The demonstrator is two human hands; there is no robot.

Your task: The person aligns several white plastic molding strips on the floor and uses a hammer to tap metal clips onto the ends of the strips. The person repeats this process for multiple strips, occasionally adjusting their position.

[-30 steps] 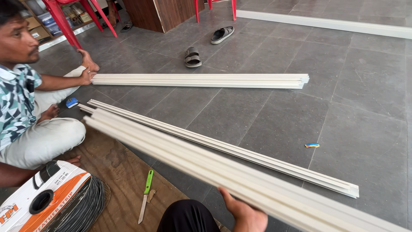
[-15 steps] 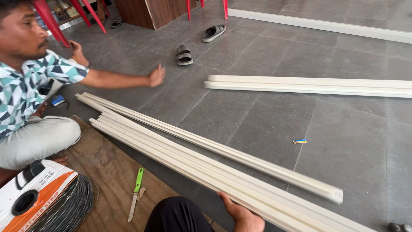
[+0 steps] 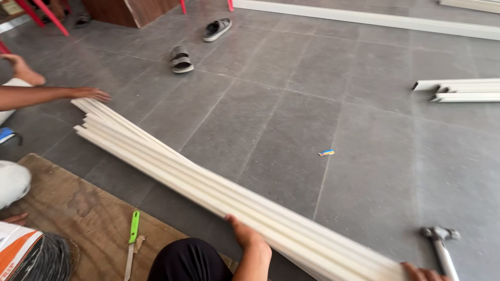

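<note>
Several long white plastic trunking strips (image 3: 208,179) lie bundled on the grey tile floor (image 3: 291,104), and we have our left hand (image 3: 245,235) laid flat and open on their near edge while our right hand (image 3: 424,272) shows only fingertips at the bundle's end, its hold impossible to judge. Beyond our left hand a co-worker's hand (image 3: 89,93) rests at the far end. We judge them light, smooth and whippy, best held at spaced points.
</note>
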